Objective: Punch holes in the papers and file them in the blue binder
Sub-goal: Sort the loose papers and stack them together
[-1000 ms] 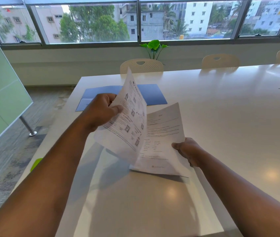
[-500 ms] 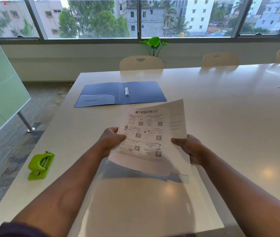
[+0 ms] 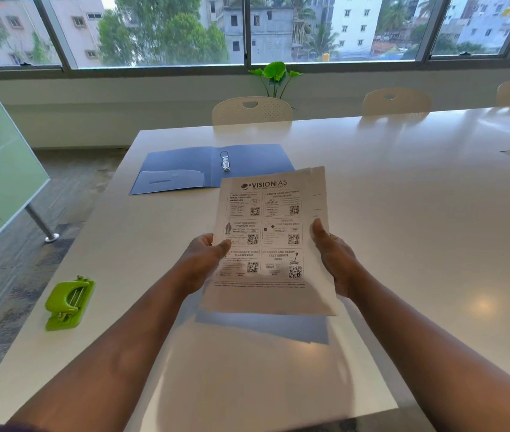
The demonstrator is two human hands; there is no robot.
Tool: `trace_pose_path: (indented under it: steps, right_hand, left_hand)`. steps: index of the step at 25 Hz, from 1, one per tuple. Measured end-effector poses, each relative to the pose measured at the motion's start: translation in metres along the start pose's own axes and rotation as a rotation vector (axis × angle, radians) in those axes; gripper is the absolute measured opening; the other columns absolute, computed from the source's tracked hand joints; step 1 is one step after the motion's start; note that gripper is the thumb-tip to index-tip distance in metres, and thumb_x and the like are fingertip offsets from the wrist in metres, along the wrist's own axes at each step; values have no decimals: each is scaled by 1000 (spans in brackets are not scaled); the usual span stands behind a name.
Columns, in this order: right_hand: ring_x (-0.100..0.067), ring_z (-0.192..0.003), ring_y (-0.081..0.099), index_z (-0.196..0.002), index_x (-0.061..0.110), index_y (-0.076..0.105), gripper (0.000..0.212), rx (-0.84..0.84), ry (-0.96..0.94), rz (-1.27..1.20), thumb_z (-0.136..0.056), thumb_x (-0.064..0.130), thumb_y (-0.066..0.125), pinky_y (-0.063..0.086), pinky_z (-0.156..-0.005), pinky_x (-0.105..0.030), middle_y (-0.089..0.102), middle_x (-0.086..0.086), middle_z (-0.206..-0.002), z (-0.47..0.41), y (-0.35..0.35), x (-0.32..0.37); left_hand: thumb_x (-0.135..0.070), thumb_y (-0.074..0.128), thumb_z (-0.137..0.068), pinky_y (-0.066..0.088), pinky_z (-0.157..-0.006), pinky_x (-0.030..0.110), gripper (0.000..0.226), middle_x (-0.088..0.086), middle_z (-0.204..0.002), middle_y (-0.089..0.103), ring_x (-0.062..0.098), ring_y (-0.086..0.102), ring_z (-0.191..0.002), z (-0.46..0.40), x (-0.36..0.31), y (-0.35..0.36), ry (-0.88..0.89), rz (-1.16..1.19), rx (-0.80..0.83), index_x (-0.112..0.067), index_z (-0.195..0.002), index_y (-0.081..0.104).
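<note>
Across most of the view stretches a long white table [image 3: 403, 213], with pale chairs [image 3: 252, 109] tucked along its far edge and a leafy green plant [image 3: 275, 74] against the window wall behind them. Toward the far left of the tabletop lies the blue binder [image 3: 185, 169], spread open and flat, its metal ring clasp [image 3: 225, 161] standing at the spine and a pocket on its left inner cover. Nearer, above the middle of the table, the papers [image 3: 270, 244] are held up off the surface as a squared stack, the printed top sheet facing the camera and casting a shadow on the table below. Gripping the stack's left edge is the left hand [image 3: 203, 263], thumb pressed on the front; the right hand [image 3: 333, 257] is clamped on the right edge likewise. At the near left edge of the table sits a green hole punch [image 3: 68, 304], well apart from both binder and papers.
</note>
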State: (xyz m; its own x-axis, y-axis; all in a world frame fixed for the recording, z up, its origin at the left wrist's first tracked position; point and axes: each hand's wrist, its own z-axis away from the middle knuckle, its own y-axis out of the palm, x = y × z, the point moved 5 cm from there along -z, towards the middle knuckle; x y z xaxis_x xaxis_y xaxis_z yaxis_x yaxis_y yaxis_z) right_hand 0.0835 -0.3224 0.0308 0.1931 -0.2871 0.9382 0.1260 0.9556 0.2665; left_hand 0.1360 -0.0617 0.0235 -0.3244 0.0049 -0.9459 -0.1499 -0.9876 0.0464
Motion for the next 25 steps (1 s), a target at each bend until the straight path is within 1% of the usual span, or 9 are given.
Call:
trace_pose_path:
  steps: [4,6,8,9,11,14,18,21,25]
  right_hand:
    - [-34,-114,69,-134,17,61,47,93,-7,-46,-103,48,46,55,-97,-54,72,-11,-126,1,14,1]
    - [-36,-115,69,-132,12,62,39,126,-17,-43,-104,36,50,55,-97,-53,72,-14,-125,0,18,2]
    - [-40,-116,67,-128,7,64,30,134,-53,-9,-102,16,54,56,-96,-53,72,-17,-123,-3,19,4]
    - [-40,-117,67,-126,6,65,29,128,-80,24,-100,7,54,56,-97,-52,73,-17,-122,-5,18,4]
    - [-37,-117,67,-126,2,64,30,138,-138,56,-98,-2,54,55,-99,-52,71,-17,-124,-9,19,9]
    - [-39,-112,69,-123,1,66,26,154,-243,53,-98,1,57,59,-91,-51,72,-19,-122,-7,28,33]
    - [-37,-105,72,-113,7,70,18,161,-365,79,-98,6,60,61,-86,-48,75,-16,-117,-2,40,71]
    - [-34,-99,75,-112,9,71,19,152,-380,151,-94,7,66,63,-81,-45,77,-12,-112,4,43,72]
    - [-28,-98,76,-112,9,72,26,147,-370,191,-88,-2,70,63,-77,-36,79,-5,-107,9,45,60]
  left_hand:
    - [-7,58,-101,56,-94,58,21,14,-114,76,36,72,-109,4,4,6,-72,165,50,-11,-122,60]
    - [-6,58,-101,58,-92,56,22,13,-113,76,34,72,-107,6,1,6,-46,179,48,-11,-122,61]
    - [-6,58,-100,59,-88,51,23,11,-112,77,32,73,-106,8,-5,3,20,175,12,-10,-122,63]
    - [-5,59,-100,60,-87,49,23,10,-111,77,31,73,-106,9,-8,1,67,168,-17,-9,-122,64]
    - [-7,62,-99,62,-83,43,22,9,-111,77,28,75,-103,15,-19,-4,196,111,-84,-9,-120,66]
    - [-10,67,-96,62,-82,41,19,4,-110,77,22,76,-99,25,-48,-12,392,2,-165,-12,-115,68]
    - [-16,69,-95,61,-83,34,23,0,-115,76,18,74,-102,36,-90,-16,577,-59,-175,-15,-118,67]
    - [-17,68,-96,61,-80,28,21,-7,-111,76,11,73,-99,44,-92,-10,605,-89,-142,-16,-117,67]
    - [-19,70,-94,63,-83,35,29,-5,-113,77,17,74,-102,47,-79,-2,560,-65,-81,-12,-122,66]
